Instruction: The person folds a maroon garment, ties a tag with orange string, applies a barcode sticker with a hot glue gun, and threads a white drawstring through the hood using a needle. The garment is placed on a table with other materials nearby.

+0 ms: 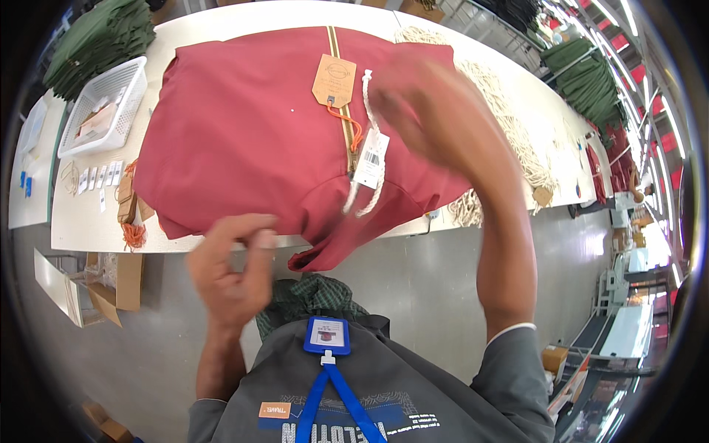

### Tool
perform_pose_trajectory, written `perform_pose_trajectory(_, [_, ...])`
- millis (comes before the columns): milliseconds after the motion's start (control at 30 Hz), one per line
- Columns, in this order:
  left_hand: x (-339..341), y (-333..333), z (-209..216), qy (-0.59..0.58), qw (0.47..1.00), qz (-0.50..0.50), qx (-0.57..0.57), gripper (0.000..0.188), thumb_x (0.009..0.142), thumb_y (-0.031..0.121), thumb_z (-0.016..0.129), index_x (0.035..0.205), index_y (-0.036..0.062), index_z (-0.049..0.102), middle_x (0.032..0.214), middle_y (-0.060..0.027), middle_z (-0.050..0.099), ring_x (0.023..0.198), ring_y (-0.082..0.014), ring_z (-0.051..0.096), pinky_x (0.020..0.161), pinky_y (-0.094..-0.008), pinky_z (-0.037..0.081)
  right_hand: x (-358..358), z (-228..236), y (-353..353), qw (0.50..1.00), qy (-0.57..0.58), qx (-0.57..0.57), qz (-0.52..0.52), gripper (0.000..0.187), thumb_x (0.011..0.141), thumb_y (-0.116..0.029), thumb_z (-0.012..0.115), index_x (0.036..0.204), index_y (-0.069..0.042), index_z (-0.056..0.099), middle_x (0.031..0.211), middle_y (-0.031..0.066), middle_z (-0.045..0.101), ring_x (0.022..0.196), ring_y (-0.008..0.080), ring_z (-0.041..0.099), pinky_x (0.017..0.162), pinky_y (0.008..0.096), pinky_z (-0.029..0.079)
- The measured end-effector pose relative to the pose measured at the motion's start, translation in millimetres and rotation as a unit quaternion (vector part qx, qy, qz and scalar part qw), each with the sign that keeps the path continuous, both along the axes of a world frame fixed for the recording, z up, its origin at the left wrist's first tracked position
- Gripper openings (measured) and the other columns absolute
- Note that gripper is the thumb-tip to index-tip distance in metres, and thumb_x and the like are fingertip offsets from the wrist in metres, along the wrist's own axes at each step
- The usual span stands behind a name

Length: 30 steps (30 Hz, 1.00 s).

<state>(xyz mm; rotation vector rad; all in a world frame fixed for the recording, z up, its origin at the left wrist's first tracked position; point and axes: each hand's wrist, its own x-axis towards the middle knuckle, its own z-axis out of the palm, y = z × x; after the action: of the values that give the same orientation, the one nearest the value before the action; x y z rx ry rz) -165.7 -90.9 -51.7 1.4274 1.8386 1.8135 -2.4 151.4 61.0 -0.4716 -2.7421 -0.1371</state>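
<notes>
A dark red garment [236, 118] with a brass-coloured zip lies on the table, its near end hanging over the front edge. On it rest a brown card hang tag [334, 74] with an orange string, a white barcode tag [371, 159] and a white drawcord [367, 92]. Smeared by motion, my right hand [417, 107] is above the garment's right part, close to the cord's upper end; its fingers cannot be made out. My left hand [236, 269] hovers just off the table's front edge, fingers loosely bent, thumb apart from them, with nothing visible between.
Bundles of cream cord [495, 103] lie along the table's right side. At the left are a white plastic basket [111, 107], white labels [102, 176] in a row, and brown tags [127, 203] with orange strings. Dark green cloth [100, 40] is piled behind; a cardboard box [122, 280] stands below.
</notes>
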Motion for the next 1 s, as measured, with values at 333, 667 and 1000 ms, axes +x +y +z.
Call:
perform_pose_trajectory(333, [46.4, -14.5, -76.3, -0.137, 0.961, -0.135, -0.199, 0.015, 0.088, 0.004, 0.074, 0.103, -0.0002, 0.073, 0.086, -0.012, 0.073, 0.074, -0.0193, 0.071, 0.07, -0.0303, 0.056, -16.0, -67.2, 78.0, 0.936, 0.142, -0.265, -0.185, 0.015, 0.092, -0.011, 0.068, 0.103, -0.004, 0.074, 0.105, 0.0097, 0.067, 0.097, 0.022, 0.066, 0.086, 0.0354, 0.052])
perform_pose_trajectory(667, [92.1, 9.3, -148.8, 0.034, 0.973, 0.077, -0.216, 0.05, 0.075, 0.007, 0.086, 0.116, 0.0017, 0.058, 0.114, -0.0177, 0.06, 0.109, -0.0404, 0.059, 0.093, -0.0469, 0.049, 6.8, -49.7, 71.5, 0.955, -0.101, -0.279, -0.02, 0.015, 0.088, -0.005, 0.075, 0.096, -0.002, 0.063, 0.096, 0.0048, 0.062, 0.085, 0.0168, 0.062, 0.074, 0.0323, 0.05])
perform_pose_trajectory(1000, [153.1, 41.9, -156.5, 0.079, 0.924, 0.335, -0.164, 0.041, 0.076, 0.008, 0.084, 0.109, 0.0032, 0.06, 0.115, -0.0142, 0.064, 0.109, -0.0373, 0.058, 0.085, -0.0427, 0.046, -33.3, -11.8, 106.1, 0.892, -0.056, -0.38, 0.238, 0.012, 0.094, -0.011, 0.076, 0.096, 0.0, 0.07, 0.077, -0.0013, 0.06, 0.069, 0.0062, 0.054, 0.063, 0.0258, 0.045])
